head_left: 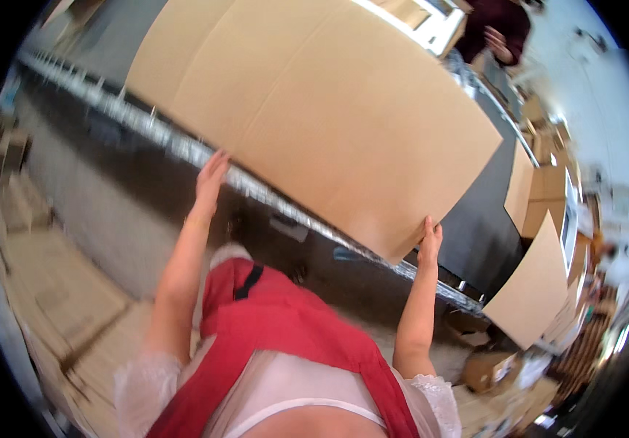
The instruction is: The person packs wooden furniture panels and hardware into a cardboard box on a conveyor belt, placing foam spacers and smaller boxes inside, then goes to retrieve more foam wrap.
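Note:
A large flat brown cardboard sheet (343,102) with faint crease lines lies slanted across the dark-topped table in front of me. Its near right corner sits in my right hand (429,241), which is closed on the edge. Farther left, my left hand (212,184) reaches to the sheet's near edge beside the table's metal rail (175,142). The left fingers are stretched out, their tips at the edge; whether they press on the sheet is hard to make out.
Stacked flattened cardboard (66,292) lies on my left. Across the table stands another person in a dark top (500,33). To the right, a bent cardboard panel (533,292) leans at the table's end, near several boxes (548,182). An open carton (488,370) rests lower right.

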A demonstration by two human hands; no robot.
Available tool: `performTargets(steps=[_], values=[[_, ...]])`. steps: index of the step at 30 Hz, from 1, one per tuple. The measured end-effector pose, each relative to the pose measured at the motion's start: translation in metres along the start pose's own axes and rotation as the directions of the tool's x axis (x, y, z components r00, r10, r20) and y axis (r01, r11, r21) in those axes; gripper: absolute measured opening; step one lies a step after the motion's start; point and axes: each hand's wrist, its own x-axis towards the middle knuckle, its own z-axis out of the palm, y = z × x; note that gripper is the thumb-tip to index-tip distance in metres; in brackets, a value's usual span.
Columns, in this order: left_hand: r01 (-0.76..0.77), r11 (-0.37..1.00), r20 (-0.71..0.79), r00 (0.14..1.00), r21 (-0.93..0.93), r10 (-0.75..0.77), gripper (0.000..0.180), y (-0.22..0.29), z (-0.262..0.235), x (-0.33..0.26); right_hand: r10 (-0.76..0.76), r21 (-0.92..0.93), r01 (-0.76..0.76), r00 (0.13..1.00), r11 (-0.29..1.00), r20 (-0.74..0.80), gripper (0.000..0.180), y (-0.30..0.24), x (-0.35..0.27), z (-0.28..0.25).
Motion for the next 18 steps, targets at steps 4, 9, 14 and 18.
performTargets(steps=[4,9,14,18], values=[[-0.188,0.951,-0.046,0.978,0.245,0.205,0.034,0.006,-0.063,0.068,-0.507,-0.664,0.174,0.788,0.727,-0.349,0.040,-0.014,0.017,0.035],[-0.431,0.660,0.114,0.877,0.615,0.466,0.034,0.083,-0.067,0.141,-0.777,-0.694,0.502,0.615,0.516,-0.133,0.025,-0.150,0.051,0.153],[-0.245,0.941,0.025,0.969,0.232,0.246,0.034,0.035,-0.032,0.130,-0.640,-0.895,0.291,0.769,0.338,0.009,0.035,-0.227,0.154,0.239],[0.294,0.954,-0.041,0.954,-0.056,-0.296,0.054,0.011,-0.008,0.045,-0.398,-0.897,0.185,0.917,0.402,0.011,0.040,-0.239,0.221,0.246]])
